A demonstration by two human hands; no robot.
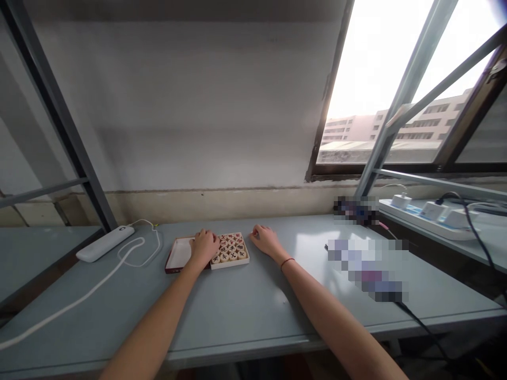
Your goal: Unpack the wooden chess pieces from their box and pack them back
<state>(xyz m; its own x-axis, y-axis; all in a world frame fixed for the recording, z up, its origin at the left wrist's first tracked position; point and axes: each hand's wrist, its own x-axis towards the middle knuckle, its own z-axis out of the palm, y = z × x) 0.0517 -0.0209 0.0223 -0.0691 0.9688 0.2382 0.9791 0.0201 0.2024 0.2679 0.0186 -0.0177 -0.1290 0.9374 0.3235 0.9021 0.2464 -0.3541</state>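
A shallow white box (pixel 229 262) holds several round Chinese chess pieces (pixel 233 248) in rows, marked in black or red characters. Beside it on the left is a dark red lid (pixel 177 257) with a white inside. My left hand (pixel 205 247) lies across the place where lid and box meet, fingers bent down at the pieces' left side. Its fingertips are hidden, and so is whatever they grip. Just right of the box, my right hand (pixel 269 241) rests on the desk, fingers curled in, with no object showing in it.
On the grey-blue desk (pixel 237 311) a white power strip (pixel 105 244) with a white cord lies at left. Blurred-out items (pixel 364 272) with a black cable lie at right. Another power strip (pixel 428 219) with plugs stands beyond. Metal posts rise at both sides.
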